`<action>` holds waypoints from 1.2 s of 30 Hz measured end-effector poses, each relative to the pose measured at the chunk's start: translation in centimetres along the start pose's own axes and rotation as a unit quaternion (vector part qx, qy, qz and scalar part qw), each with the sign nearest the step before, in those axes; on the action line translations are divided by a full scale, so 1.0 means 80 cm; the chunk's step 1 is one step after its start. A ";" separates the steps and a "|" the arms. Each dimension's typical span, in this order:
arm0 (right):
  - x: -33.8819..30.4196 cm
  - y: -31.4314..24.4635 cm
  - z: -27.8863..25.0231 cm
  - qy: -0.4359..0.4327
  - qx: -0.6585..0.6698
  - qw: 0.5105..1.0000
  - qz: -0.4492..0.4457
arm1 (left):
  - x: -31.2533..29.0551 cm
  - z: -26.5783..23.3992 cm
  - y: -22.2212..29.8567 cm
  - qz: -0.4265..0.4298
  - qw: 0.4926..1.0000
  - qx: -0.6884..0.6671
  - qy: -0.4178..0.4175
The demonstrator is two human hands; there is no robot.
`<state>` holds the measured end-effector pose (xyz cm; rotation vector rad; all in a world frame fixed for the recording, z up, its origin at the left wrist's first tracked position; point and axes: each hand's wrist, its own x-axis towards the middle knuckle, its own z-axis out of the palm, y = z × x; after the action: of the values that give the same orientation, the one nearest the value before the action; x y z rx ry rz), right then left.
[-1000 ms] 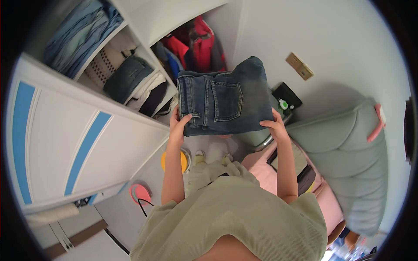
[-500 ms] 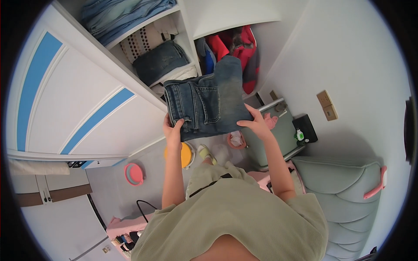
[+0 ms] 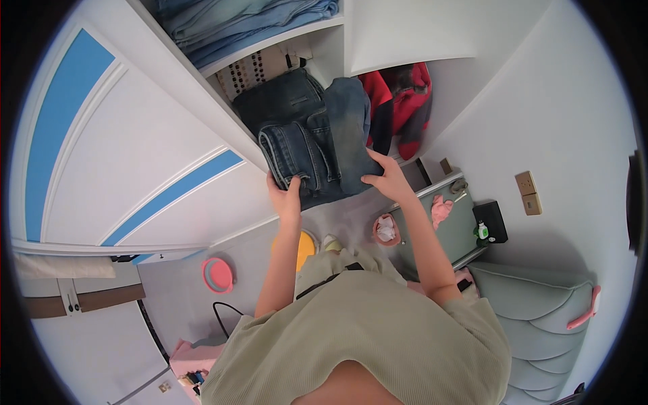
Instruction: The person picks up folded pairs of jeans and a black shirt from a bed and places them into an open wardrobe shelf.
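Note:
A folded pair of blue jeans (image 3: 347,138) is held out in front of me, its back pocket and waistband facing up. My left hand (image 3: 286,192) grips the near left corner, thumb on top and fingers beneath. On the near right edge, my right hand (image 3: 386,177) is closed in the same way. The far part of the jeans overlaps a darker folded pair of jeans (image 3: 277,98) in an open wardrobe compartment; whether the two touch I cannot tell. Behind that pair is a cream cloth with dark dots (image 3: 248,73).
Several light blue jeans (image 3: 250,30) lie on the shelf above. Red and dark garments (image 3: 403,101) hang in the compartment to the right. A white door (image 3: 148,148) with blue stripes flanks the left. A grey-green cabinet (image 3: 432,233) stands right; a pink basin (image 3: 219,275) sits on the floor.
Both hands have carried the folded jeans forward to the wardrobe compartment, where they now overlap the darker pair. The whole view has shifted a little, with the wardrobe appearing further right.

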<state>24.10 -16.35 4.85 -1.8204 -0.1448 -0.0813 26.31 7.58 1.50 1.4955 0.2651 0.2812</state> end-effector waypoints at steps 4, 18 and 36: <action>0.026 -0.001 0.006 0.001 -0.056 0.998 0.003 | 0.010 0.017 0.011 0.014 1.000 0.023 -0.003; 0.140 -0.003 -0.002 -0.017 -0.080 0.996 -0.032 | 0.092 0.070 0.039 0.092 0.990 0.087 0.060; 0.291 0.033 0.024 -0.069 0.206 0.975 -0.038 | 0.246 0.100 0.095 0.164 0.930 0.282 0.169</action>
<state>47.45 -13.85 4.90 -1.4042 -0.3067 0.0214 47.36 7.23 9.53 2.0628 0.3931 0.7869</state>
